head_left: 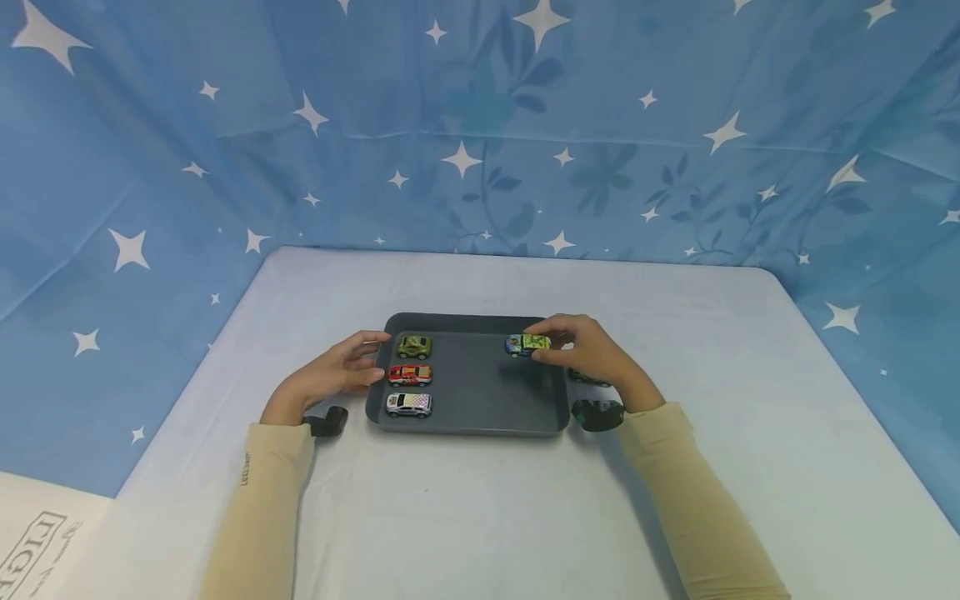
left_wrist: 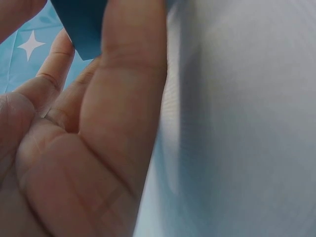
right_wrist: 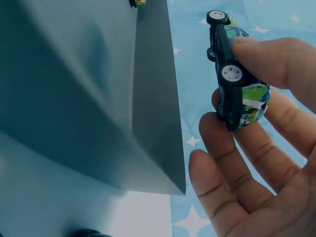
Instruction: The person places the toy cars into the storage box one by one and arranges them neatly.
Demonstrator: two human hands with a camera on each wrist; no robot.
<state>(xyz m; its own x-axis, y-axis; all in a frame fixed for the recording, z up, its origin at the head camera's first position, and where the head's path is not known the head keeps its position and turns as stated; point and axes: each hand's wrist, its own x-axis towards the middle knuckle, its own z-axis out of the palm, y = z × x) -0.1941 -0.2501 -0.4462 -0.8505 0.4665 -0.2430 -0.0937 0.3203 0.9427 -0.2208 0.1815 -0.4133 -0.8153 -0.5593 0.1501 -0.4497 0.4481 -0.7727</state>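
Observation:
A grey tray [head_left: 480, 417] lies on the table. My right hand [head_left: 588, 346] pinches a green and blue toy car [head_left: 527, 345] above the tray's right part; the right wrist view shows that car [right_wrist: 232, 74] between thumb and fingers, wheels facing the camera. At the tray's left rim is my left hand [head_left: 341, 367], its fingers fairly straight and touching the side. Along the tray's left side stand a green toy car [head_left: 414, 347], a red toy car [head_left: 409, 375] and a white toy car [head_left: 408, 405].
Another dark green toy car [head_left: 588, 378] is partly hidden under the right wrist, just outside the tray. The white table [head_left: 465, 517] meets a blue star-patterned cloth [head_left: 420, 100] behind. A printed light sheet [head_left: 41, 533] sits at lower left.

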